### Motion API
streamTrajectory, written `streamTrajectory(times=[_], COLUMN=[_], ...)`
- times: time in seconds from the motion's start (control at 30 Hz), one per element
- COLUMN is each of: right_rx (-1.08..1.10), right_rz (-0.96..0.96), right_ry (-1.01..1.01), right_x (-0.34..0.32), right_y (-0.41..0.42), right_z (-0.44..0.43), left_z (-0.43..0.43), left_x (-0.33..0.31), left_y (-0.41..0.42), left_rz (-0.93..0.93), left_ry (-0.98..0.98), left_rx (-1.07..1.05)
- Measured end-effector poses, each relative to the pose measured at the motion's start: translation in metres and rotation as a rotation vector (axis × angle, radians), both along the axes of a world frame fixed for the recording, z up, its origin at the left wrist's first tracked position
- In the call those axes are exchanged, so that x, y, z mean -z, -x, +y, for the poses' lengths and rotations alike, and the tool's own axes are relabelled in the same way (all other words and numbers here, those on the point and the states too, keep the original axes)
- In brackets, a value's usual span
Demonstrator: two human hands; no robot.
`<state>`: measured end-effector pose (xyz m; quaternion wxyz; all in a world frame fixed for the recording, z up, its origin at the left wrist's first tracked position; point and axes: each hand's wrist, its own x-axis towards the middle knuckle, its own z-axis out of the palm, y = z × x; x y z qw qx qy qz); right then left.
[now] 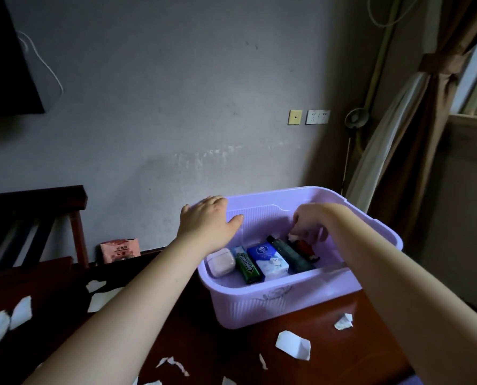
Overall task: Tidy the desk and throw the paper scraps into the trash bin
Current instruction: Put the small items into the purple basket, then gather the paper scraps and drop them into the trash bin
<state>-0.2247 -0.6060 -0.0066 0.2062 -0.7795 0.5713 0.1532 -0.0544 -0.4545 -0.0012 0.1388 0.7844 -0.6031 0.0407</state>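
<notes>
A purple plastic basket [259, 307] stands on the dark wooden desk [329, 365]. My left hand [209, 223] rests on its far left rim, fingers spread over the edge. My right hand [308, 225] reaches down inside the basket, fingers pinched on a small red and white item [305, 247] at the right end. Lined up inside are a pale earbud case [220, 263], a green gum pack [248, 268], a blue tissue pack [270, 261] and a dark tube [291, 254]. White paper scraps [293, 344] lie scattered on the desk.
More white scraps [20, 312] lie at the left on the desk. A pink packet [119, 250] leans against the wall behind the desk. A dark wooden chair back [31, 218] stands at the left. Curtains [415, 134] hang at the right by a window.
</notes>
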Motion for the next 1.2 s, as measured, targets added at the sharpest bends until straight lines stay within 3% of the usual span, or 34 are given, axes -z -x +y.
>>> streamTrajectory(times=[0.23, 0.47, 0.73, 1.2], right_rx=[-0.125, -0.221, -0.306, -0.437], right_rz=[-0.025, -0.325, -0.422, -0.637], right_ry=[0.132, 0.275, 0.409, 0.438], right_x=[-0.033, -0.058, -0.095, -0.117], right_y=[-0.008, -0.013, 0.006, 0.02], right_z=[0.031, 0.085, 0.175, 0.344], left_z=[0.002, 0.034, 0.118, 0.307], left_x=[-0.005, -0.037, -0.073, -0.089], left_y=[0.002, 0.018, 0.041, 0.044], left_rz=[0.042, 0.288, 0.467, 0.488], left_ry=[-0.04, 0.053, 0.171, 0.266], left_rx=[-0.004, -0.045, -0.099, -0.206])
